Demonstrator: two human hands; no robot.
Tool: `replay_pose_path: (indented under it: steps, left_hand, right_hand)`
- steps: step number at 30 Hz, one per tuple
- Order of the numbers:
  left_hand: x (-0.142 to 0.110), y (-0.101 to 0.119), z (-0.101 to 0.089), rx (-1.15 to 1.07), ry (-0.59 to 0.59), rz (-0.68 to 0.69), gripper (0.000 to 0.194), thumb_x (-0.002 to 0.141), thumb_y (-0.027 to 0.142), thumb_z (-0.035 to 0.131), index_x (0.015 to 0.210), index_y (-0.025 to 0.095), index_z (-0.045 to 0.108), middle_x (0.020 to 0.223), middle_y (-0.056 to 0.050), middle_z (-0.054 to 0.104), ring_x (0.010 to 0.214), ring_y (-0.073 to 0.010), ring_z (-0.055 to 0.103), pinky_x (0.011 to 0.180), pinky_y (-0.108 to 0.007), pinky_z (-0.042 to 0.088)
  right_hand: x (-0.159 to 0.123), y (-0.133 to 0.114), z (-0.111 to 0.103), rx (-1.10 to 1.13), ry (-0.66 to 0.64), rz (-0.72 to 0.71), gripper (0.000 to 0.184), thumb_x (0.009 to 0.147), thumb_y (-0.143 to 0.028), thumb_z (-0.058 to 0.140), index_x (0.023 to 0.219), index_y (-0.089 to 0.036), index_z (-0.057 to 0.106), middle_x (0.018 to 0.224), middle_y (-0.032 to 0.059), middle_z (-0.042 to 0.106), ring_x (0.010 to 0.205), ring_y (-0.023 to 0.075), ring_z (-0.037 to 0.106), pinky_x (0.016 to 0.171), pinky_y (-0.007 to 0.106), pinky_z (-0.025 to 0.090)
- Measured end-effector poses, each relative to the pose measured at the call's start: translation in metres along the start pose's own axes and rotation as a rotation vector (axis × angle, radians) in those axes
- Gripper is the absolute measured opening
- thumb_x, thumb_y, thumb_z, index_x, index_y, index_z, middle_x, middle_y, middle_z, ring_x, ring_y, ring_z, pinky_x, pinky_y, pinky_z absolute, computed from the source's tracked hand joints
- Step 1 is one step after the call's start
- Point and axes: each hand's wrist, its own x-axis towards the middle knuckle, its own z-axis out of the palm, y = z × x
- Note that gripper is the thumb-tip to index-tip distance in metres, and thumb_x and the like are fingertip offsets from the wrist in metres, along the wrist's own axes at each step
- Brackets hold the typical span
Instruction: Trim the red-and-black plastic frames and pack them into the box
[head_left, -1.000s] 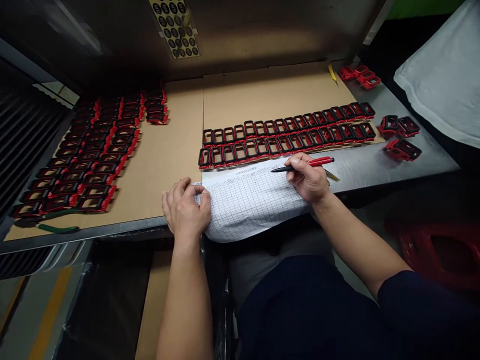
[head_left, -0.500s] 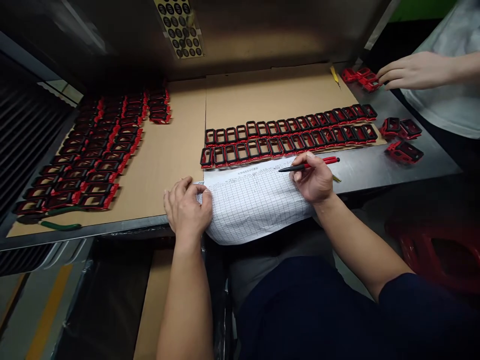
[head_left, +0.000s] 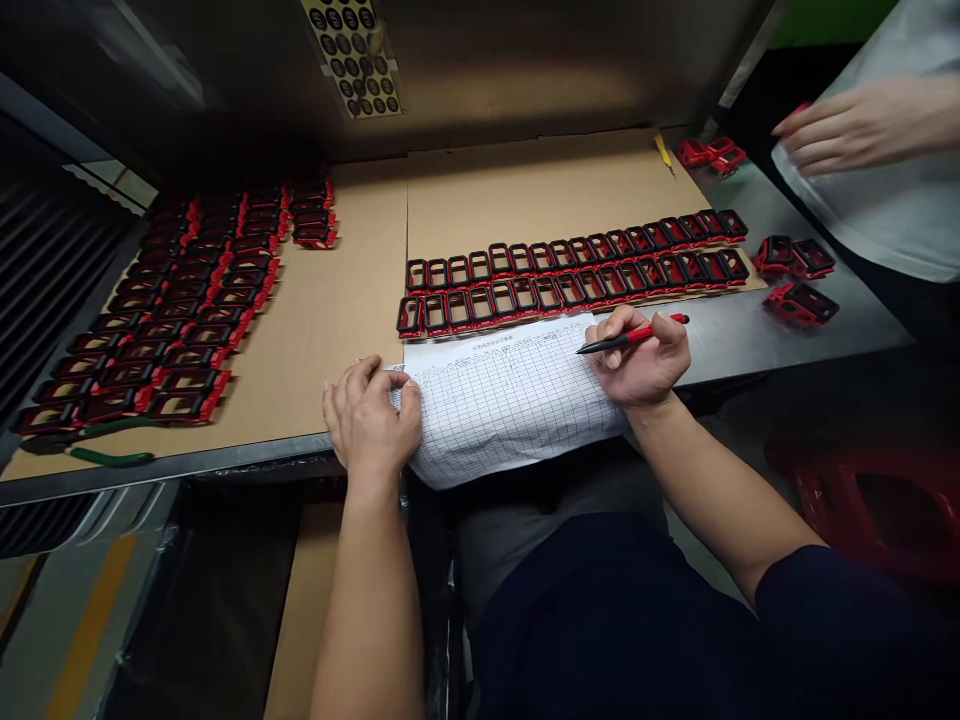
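My right hand grips a red and black pen, its tip over the right part of a gridded paper form that lies at the bench's front edge and hangs over it. My left hand rests on the form's left edge with its fingers curled, pinning the sheet. Just beyond the form, two long rows of red and black rectangular frames lie on brown cardboard.
Several more frames fill the cardboard at left, with green-handled pliers near the front. Loose frames sit on the metal bench at right. A co-worker's hand hovers at the far right above more frames. A red stool stands below.
My right hand has shifted a little to the right with the pen. The co-worker's hand came in at the far right, touched the frames there, then lifted away toward the right.
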Motion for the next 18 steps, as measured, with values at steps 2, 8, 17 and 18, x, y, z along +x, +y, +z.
replay_pose_path:
  steps: [2,8,17,18]
  left_hand:
    - [0.000,0.001,0.000,-0.002,0.001,0.001,0.014,0.091,0.031,0.055,0.086,0.024,0.065,0.141,-0.010,0.060,0.141,-0.0296,0.048,0.127,-0.055,0.020]
    - [-0.001,0.002,0.000,-0.004,0.005,0.002,0.014,0.091,0.031,0.055,0.086,0.024,0.066,0.140,-0.010,0.061,0.140,-0.0292,0.049,0.127,-0.055,0.020]
    - [0.001,-0.006,-0.002,-0.061,-0.065,-0.021,0.016,0.088,0.024,0.053,0.091,0.025,0.069,0.143,-0.007,0.060,0.143,-0.0260,0.046,0.128,-0.054,0.016]
    - [0.001,-0.007,-0.002,-0.064,-0.067,-0.022,0.016,0.087,0.024,0.053,0.091,0.025,0.069,0.143,-0.007,0.060,0.143,-0.0262,0.046,0.128,-0.054,0.016]
  right_hand:
    - [0.000,0.001,-0.001,0.016,-0.012,-0.015,0.048,0.073,-0.070,0.064,0.062,-0.023,0.062,0.039,-0.0034,0.036,0.041,0.0121,0.033,0.041,0.025,0.028]
    - [0.000,0.008,-0.006,0.036,-0.076,0.029,0.031,0.071,-0.050,0.069,0.067,-0.019,0.072,0.045,-0.0011,0.049,0.042,0.0102,0.043,0.042,0.023,0.032]
    - [0.000,0.014,-0.004,-0.116,-0.009,0.057,0.021,0.068,-0.040,0.072,0.066,-0.019,0.072,0.054,-0.0009,0.058,0.042,0.0087,0.047,0.041,0.022,0.034]
    - [0.000,0.014,-0.004,-0.120,-0.004,0.059,0.020,0.068,-0.040,0.072,0.066,-0.020,0.072,0.054,-0.0010,0.058,0.042,0.0086,0.047,0.041,0.022,0.033]
